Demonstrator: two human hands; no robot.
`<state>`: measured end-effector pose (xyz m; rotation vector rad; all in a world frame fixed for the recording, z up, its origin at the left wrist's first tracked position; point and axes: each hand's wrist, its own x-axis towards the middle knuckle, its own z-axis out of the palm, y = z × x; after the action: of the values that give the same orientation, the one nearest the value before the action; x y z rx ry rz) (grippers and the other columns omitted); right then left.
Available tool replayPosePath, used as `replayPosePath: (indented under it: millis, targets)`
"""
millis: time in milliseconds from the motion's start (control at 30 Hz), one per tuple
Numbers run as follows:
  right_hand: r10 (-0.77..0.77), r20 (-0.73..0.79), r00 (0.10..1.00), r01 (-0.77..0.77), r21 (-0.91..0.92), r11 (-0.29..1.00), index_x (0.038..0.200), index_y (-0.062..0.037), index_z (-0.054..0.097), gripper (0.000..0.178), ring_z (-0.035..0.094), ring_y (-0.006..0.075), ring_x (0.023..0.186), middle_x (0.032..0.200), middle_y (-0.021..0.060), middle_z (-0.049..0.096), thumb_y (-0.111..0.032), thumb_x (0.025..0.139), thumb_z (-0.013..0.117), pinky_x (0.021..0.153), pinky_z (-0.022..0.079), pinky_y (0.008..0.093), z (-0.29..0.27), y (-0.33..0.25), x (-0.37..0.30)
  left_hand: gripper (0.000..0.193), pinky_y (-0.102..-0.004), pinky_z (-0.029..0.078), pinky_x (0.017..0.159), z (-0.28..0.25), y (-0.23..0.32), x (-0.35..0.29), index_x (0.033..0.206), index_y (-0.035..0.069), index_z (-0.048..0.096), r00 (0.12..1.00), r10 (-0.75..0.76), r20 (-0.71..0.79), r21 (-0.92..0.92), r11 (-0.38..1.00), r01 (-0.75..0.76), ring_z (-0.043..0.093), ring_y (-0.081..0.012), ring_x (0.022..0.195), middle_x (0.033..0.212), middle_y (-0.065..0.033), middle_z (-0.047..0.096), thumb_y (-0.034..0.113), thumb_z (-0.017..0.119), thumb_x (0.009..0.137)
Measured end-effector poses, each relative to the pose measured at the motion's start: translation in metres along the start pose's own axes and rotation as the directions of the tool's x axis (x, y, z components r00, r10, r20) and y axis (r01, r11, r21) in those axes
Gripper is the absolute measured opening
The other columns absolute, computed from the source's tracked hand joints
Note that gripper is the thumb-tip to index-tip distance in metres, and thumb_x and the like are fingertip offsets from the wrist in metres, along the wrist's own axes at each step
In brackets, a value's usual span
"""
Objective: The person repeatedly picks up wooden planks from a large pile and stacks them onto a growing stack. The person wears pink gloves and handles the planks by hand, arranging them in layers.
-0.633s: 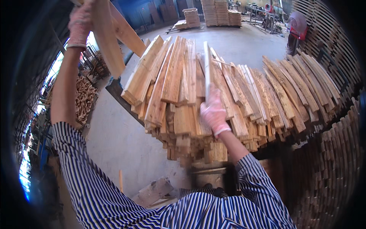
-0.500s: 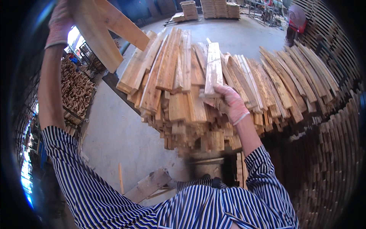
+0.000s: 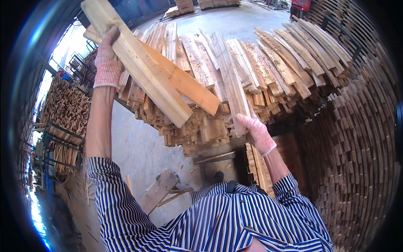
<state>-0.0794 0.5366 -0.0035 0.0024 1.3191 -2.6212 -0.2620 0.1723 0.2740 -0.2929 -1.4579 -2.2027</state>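
My left hand (image 3: 110,63), in a pink-and-white knit glove, is closed around two long boards at the upper left. The upper one is a pale wooden board (image 3: 153,84); beneath it an orange-brown board (image 3: 191,86) fans out to the right. Both slant down over the left part of a big pile of sawn boards (image 3: 201,130). In a matching glove, my right hand (image 3: 257,133) grips the near end of a greyish wooden board (image 3: 231,73), whose far end points away across the pile. Whether that far end touches the pile, I cannot tell.
A tall stack of layered boards (image 3: 344,168) rises at the right. Racks of short wood pieces (image 3: 65,107) stand at the left. Near my feet lie an offcut board (image 3: 158,190) and upright planks (image 3: 259,170). Stacked pallets of wood (image 3: 218,3) stand at the back.
My left hand has swung its two boards from the upper left rightward over the pile. My right hand is nearer my body with its board. The view has shifted.
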Motion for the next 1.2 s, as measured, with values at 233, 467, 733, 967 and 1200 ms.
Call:
replayPosePath:
  millis: [233,467,733,967,1200]
  targets:
    - [-0.408,0.138,0.903,0.367,-0.740,0.564,0.164,-0.0189,0.019,0.125,0.058,0.0310,0.118,0.138,0.0202,0.051,-0.035,0.066,0.094,0.105,0.051,0.0413,0.054,-0.013,-0.042,0.059,-0.0384,0.061,0.091,0.018,0.016,-0.052,0.133,-0.002,0.057,0.986,0.085,-0.144,0.084,0.994,-0.074,0.070,-0.0273,0.104,0.120,-0.0147,0.067,0.020,0.082,0.085]
    - [-0.542,0.258,0.800,0.420,-0.885,0.198,0.163,-0.0146,0.019,0.129,0.047,0.0402,0.130,0.138,0.0224,0.044,-0.034,0.061,0.096,0.112,0.044,0.0453,0.110,-0.008,0.024,0.048,-0.0300,0.052,0.102,0.080,0.035,-0.141,0.140,0.012,0.062,0.920,0.318,0.227,0.420,0.821,-0.388,0.063,-0.0182,0.118,0.130,-0.0158,0.064,0.037,0.067,0.099]
    - [-0.572,0.267,0.776,0.520,-0.785,0.338,0.162,-0.0032,0.015,0.130,0.037,0.0391,0.142,0.151,0.0239,0.036,-0.036,0.064,0.093,0.121,0.033,0.0452,0.136,-0.007,0.005,0.047,-0.0306,0.056,0.096,0.097,0.075,-0.191,0.123,-0.001,0.069,0.976,0.118,0.185,0.049,0.990,-0.129,0.070,-0.0154,0.107,0.124,-0.0092,0.071,0.016,0.087,0.082]
    - [-0.593,0.219,0.775,0.381,-0.910,0.161,0.163,-0.0062,0.005,0.133,0.038,0.0401,0.142,0.152,0.0261,0.034,-0.033,0.067,0.092,0.120,0.035,0.0460,0.083,-0.041,-0.007,0.052,-0.0349,0.051,0.108,0.133,0.036,-0.168,0.133,0.003,0.065,0.896,-0.177,0.408,0.107,0.984,0.145,0.063,-0.0146,0.123,0.132,-0.0088,0.068,0.029,0.080,0.090]
    - [-0.475,0.333,0.814,0.525,-0.771,0.359,0.163,-0.0061,0.016,0.126,0.028,0.0290,0.152,0.163,0.0194,0.030,-0.036,0.069,0.095,0.124,0.027,0.0416,-0.019,-0.040,-0.060,0.094,-0.0422,0.047,0.112,0.150,-0.067,-0.155,0.150,0.002,0.045,0.750,-0.457,0.479,0.225,0.889,0.398,0.053,-0.0292,0.134,0.148,-0.0163,0.053,0.054,0.083,0.082]
